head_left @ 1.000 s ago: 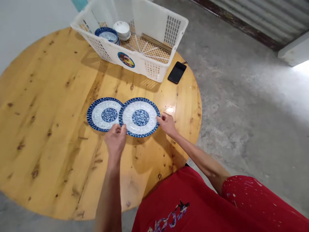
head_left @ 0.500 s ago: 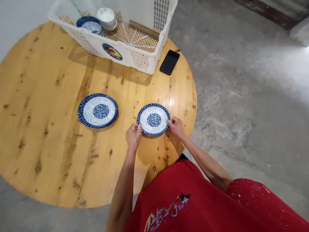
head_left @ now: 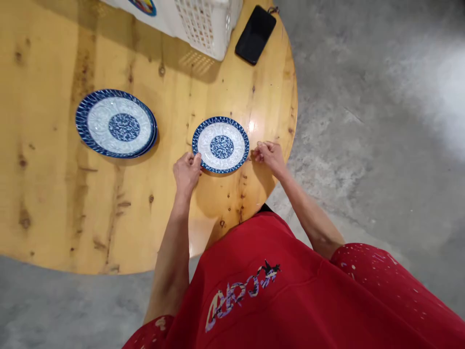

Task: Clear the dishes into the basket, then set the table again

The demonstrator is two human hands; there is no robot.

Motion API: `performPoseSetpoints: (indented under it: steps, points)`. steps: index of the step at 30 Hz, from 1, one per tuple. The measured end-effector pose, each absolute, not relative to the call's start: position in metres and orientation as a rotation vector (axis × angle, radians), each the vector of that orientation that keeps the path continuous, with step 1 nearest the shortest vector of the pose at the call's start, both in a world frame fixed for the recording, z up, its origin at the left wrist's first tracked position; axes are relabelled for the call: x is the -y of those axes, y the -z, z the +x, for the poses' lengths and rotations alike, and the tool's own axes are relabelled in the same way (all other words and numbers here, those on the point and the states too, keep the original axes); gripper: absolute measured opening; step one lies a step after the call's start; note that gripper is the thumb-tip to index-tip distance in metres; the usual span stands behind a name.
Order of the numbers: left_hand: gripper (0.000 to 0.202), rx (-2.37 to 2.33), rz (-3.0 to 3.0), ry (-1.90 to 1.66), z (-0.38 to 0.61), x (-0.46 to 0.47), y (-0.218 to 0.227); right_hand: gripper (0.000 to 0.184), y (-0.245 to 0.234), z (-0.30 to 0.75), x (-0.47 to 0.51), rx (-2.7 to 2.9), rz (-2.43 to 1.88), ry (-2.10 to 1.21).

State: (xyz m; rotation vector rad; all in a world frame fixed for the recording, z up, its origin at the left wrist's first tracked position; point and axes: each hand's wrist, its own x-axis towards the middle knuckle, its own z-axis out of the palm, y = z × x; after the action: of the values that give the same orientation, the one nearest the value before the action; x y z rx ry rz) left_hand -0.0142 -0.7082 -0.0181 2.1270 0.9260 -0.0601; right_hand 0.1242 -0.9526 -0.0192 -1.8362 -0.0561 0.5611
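Placing a blue-and-white plate [head_left: 221,146], apparently: it lies on the wooden surface [head_left: 54,194], apart from the stacked plates [head_left: 124,127]. The left hand [head_left: 187,173] pinches its rim; the right hand [head_left: 271,156], loosely curled, is empty just beside. The next move calls for loosening the left pinch.

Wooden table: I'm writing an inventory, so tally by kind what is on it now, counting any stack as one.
Single plate: 1
Plate stack: 1 (how many plates it holds, I cannot tell)
Black phone, with a small strap at its end: 1
White crate, partly out of frame: 1
Total: 4
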Motion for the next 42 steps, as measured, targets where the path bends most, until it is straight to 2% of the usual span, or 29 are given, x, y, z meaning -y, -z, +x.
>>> performPoseSetpoints:
  steps: [9, 20, 27, 42]
  points:
    - [0.039, -0.907, 1.981, -0.042, -0.024, 0.723, 0.015, 0.045, 0.008, 0.143, 0.991, -0.138, -1.850, -0.344]
    - [0.031, -0.923, 1.916, -0.030, -0.019, 0.729, 0.034, 0.031, 0.018, 0.106, 0.928, 0.015, -1.832, -0.627]
    - [0.030, -0.976, 1.936, 0.019, -0.020, 0.727, 0.034, 0.019, 0.026, 0.100, 0.916, 0.099, -2.028, -0.539]
    - [0.028, -0.946, 1.926, 0.047, -0.031, 0.732, 0.029, 0.021, 0.030, 0.086, 0.924, 0.060, -1.951, -0.596]
